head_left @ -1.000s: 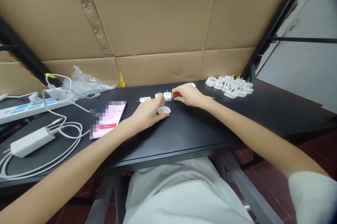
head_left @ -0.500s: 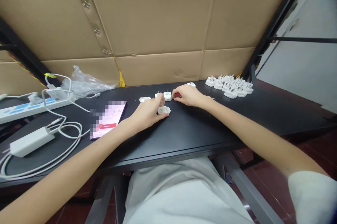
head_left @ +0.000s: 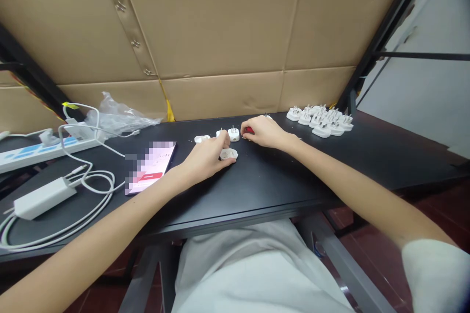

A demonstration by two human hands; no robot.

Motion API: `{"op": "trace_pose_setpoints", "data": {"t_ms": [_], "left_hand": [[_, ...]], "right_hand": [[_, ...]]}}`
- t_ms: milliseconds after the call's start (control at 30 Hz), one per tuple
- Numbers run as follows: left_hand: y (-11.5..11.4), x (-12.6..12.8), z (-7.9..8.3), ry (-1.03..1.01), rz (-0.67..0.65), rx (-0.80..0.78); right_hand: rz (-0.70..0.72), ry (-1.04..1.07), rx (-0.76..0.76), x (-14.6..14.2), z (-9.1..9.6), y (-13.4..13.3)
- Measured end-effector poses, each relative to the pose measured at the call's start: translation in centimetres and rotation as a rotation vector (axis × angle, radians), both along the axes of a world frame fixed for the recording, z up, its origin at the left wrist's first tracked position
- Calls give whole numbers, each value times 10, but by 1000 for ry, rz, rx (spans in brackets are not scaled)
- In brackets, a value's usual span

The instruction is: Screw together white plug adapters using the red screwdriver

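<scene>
Right hand (head_left: 265,132) pinched nearly shut, fingertips (head_left: 245,133) pressed against a small red object (head_left: 249,130), mostly covered, so no telling what it actually is. Left hand (head_left: 207,157) curled low over the black desk (head_left: 279,176), fingers pointing down, with no way to tell if it's gripping anything. Flat white plug casing (head_left: 228,154) right against the edge of that hand, pretty much touching. Just past the fingers, an upright white plug adapter (head_left: 233,133) with two metal pins, plus a second adapter (head_left: 222,132) half hidden behind them and a third (head_left: 201,139) lying on its side to the left. One more white piece (head_left: 267,117) barely peeking out behind the right hand. Big cluster of white adapters (head_left: 319,121) far right on the desk. Over on the left, a phone (head_left: 150,168) with a pixelated screen, white charger brick (head_left: 44,199), looped white cable (head_left: 96,183), power strip (head_left: 36,149) and crumpled plastic bag (head_left: 117,117). Cardboard sheets (head_left: 220,19) behind it all
</scene>
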State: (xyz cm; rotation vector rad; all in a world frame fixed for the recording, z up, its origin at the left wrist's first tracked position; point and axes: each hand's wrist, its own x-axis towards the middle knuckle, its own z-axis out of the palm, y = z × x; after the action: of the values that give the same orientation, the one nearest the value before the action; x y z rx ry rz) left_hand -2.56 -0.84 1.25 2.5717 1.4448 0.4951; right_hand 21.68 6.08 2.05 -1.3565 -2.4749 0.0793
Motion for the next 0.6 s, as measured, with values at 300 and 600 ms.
{"op": "trace_pose_setpoints", "data": {"t_ms": [300, 600], "left_hand": [[-2, 6, -1, -77, 90, 78], [-5, 10, -3, -226, 48, 87]], "right_hand": [[30, 119, -197, -21, 18, -44], [-6, 51, -210, -30, 11, -48]]}}
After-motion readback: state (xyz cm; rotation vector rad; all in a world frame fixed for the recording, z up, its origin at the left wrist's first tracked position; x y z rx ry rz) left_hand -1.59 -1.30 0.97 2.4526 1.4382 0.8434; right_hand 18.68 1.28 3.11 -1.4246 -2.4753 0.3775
